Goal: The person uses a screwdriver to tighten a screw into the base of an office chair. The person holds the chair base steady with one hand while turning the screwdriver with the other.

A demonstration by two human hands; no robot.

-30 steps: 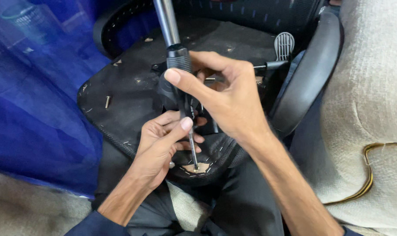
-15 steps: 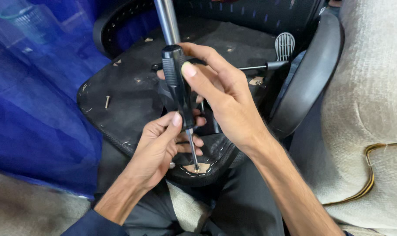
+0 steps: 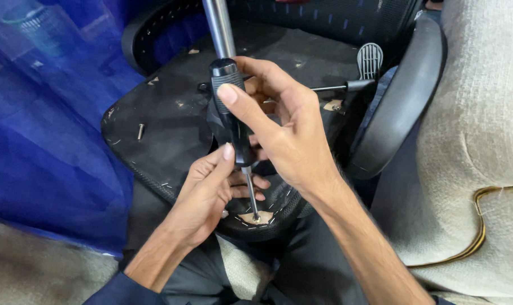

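Screwdriver (image 3: 232,113) upright on upturned chair seat (image 3: 171,124), tip at near rim.

Blue sheet (image 3: 47,141) far left; loose screw (image 3: 140,131) lying on seat underside. Left hand (image 3: 208,197) curled beside shaft, fingers bent near tip, grasp unclear. Right hand (image 3: 284,135) wrapped around black handle, thumb along it, covering seat centre. Steel post (image 3: 218,25) behind. Lever (image 3: 352,79) and armrest (image 3: 397,107) rightward, beige cushion (image 3: 482,141) beyond.

A translucent blue plastic sheet (image 3: 47,130) is hanging along the left side, catching soft light in its folds. Beige woven upholstery (image 3: 482,130) with yellow piping (image 3: 482,226) is filling the right edge. More pale fabric (image 3: 36,271) is lying in the lower left corner. Even light is falling from above.
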